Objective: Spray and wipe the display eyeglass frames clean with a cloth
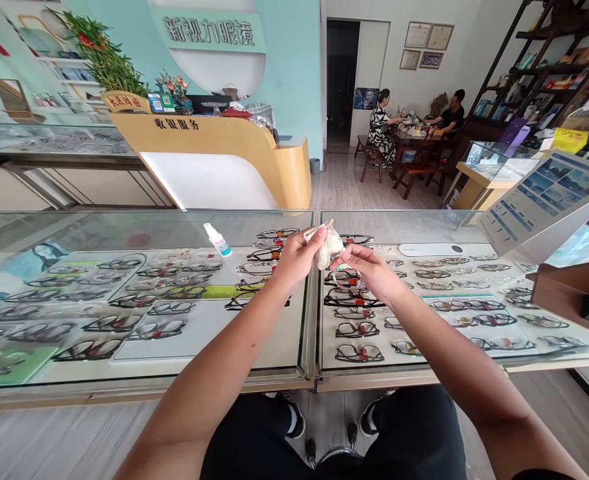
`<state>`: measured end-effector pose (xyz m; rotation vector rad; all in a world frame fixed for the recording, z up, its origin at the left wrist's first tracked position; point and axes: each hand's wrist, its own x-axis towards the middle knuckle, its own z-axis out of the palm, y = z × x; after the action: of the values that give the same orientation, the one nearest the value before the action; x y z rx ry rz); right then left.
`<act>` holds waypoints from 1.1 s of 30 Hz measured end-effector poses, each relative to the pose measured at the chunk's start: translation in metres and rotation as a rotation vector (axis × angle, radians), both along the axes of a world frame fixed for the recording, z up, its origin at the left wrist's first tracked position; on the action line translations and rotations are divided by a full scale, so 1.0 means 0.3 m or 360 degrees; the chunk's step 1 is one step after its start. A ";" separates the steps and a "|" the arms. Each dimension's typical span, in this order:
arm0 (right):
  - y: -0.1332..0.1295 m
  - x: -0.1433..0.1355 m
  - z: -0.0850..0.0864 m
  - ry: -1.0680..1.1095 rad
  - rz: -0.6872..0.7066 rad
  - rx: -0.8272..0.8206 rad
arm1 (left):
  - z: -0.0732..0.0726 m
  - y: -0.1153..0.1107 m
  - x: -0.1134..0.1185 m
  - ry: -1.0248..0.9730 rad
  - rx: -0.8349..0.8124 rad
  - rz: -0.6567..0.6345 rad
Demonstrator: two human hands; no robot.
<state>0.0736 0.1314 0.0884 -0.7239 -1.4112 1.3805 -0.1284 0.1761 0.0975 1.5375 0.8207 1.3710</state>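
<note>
A crumpled off-white cloth [328, 248] is in my left hand [297, 257], whose thumb and fingers are closed around it above the glass counter. A small gold-coloured bit sticks out at the cloth's top. My right hand [367, 267] is closed in a pinch at the cloth's lower right side. Below those fingers shows a thin-rimmed pair of glasses [347, 279], apparently held there; the cloth and fingers hide part of it. To the left, a white spray bottle [218, 241] with a blue-and-pink label stands on the counter glass.
Rows of eyeglasses [358, 329] lie inside the glass display counter [274, 333], seamed near the middle. A printed display box [549, 200] and a brown box [574, 293] stand at the right. Beyond are a wooden cashier desk [204, 147] and two people seated at a table.
</note>
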 end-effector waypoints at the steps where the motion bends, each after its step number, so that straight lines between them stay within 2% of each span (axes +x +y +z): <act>1: 0.000 0.002 0.003 0.0006 -0.0007 -0.0003 | -0.006 0.008 -0.004 -0.0012 -0.0025 -0.0038; 7: -0.001 0.008 0.019 0.0055 -0.0003 -0.0022 | -0.007 0.014 -0.007 -0.0141 -0.0203 -0.0285; 14: 0.011 0.014 0.013 0.0089 -0.0005 -0.0030 | 0.009 -0.001 -0.013 -0.0141 -0.0241 -0.0397; 22: 0.009 0.002 0.007 0.0124 0.0055 -0.0018 | 0.033 -0.028 0.010 -0.0073 -0.0203 -0.0288; 30: 0.000 -0.010 -0.019 0.0056 0.0122 -0.0058 | 0.017 -0.045 0.040 -0.0134 -0.0214 -0.0263; 33: -0.003 -0.015 -0.021 0.0049 0.0139 -0.0035 | 0.010 -0.048 0.047 -0.0124 -0.0166 -0.0185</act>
<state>0.0691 0.1306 0.0821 -0.6596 -1.4199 1.4710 -0.1143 0.1616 0.1004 1.4203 0.7321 1.2752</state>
